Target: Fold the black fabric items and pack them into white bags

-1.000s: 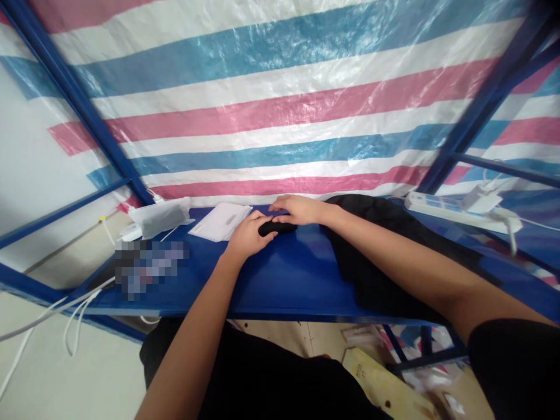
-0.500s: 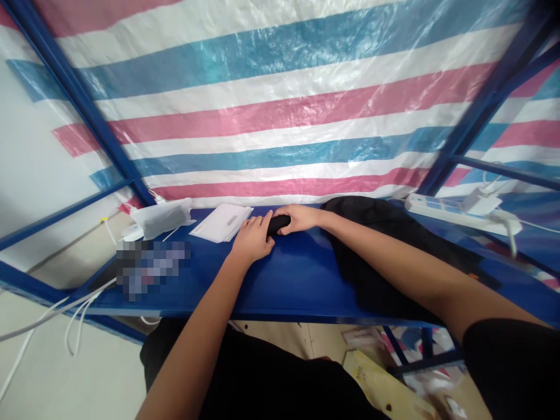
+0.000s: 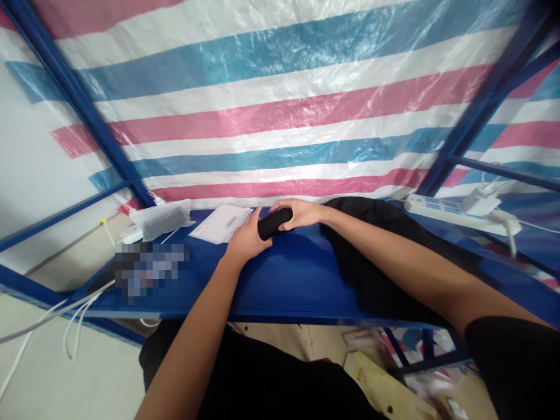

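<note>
Two-handed grasp of a black cylindrical object, seen from the head. The object [image 3: 274,223] is held above or on the far half of a blue bench [image 3: 297,286], near the middle of its length; whether it touches the surface cannot be told. It lies obliquely, its left end nearer the person than its right. The left hand [image 3: 245,238] grasps the left end, with the thumb along the near side and the fingers along the far side. The right hand [image 3: 301,212] is curled about the right end.

Just left of the left hand lies a small stack of white envelope-like sheets [image 3: 222,224]; farther left are a translucent white pouch [image 3: 164,219] and a pixelated patch [image 3: 151,271] whose contents are hidden. White cables [image 3: 90,296] cross the bench's left edge. A black cloth [image 3: 350,248] is spread beneath the right forearm, and beyond it a white power strip [image 3: 431,207] carries a plugged-in adapter [image 3: 482,201]. A plastic sheet [image 3: 280,111] striped red, white and blue forms the backdrop between blue metal posts [image 3: 479,111]. Below the bench, a yellow box [image 3: 380,382] rests on the floor.
</note>
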The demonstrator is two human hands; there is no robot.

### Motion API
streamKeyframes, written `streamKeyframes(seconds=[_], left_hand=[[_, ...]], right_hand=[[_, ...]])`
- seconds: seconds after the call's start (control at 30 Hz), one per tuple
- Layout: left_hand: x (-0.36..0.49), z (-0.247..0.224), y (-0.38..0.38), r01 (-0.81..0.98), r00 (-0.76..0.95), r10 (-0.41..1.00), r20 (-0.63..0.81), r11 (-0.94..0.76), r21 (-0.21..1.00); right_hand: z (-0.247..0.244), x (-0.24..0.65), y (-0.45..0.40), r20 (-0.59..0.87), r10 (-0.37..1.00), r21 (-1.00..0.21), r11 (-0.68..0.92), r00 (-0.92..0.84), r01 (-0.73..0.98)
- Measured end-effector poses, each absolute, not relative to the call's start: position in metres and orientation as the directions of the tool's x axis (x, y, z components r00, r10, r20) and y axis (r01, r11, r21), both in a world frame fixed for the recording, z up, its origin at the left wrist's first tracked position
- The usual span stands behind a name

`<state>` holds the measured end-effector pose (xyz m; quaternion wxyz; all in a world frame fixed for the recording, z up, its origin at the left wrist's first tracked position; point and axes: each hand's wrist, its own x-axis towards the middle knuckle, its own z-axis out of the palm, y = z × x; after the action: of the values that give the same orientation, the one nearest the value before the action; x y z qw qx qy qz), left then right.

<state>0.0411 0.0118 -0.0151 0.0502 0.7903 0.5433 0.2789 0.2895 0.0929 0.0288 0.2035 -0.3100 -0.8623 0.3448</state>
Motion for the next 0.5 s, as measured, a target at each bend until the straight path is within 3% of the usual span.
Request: streamKeyframes(seconds=[0.13, 0.3, 0.5], left_hand=[[0.038, -0.016, 0.014, 0.814, 0.216, 0.840, 0.498, -0.437, 0.383], [0.030, -0.012, 0.017, 0.760, 0.141, 0.871, 0.471, -0.400, 0.513], [0.016, -0.009, 0.016, 0.690, 0.148, 0.904, 0.401, -0.385, 0.614]], right_hand=[[0.029, 0.284, 0.087, 0.092, 0.719, -0.848, 0.419, -0.688, 0.324], [0.032, 0.277, 0.083, 0.340, 0.632, -0.761, 0.620, -0.697, 0.191], [0.038, 0.280, 0.079, 0.327, 0.570, -0.753, 0.639, -0.754, 0.156]])
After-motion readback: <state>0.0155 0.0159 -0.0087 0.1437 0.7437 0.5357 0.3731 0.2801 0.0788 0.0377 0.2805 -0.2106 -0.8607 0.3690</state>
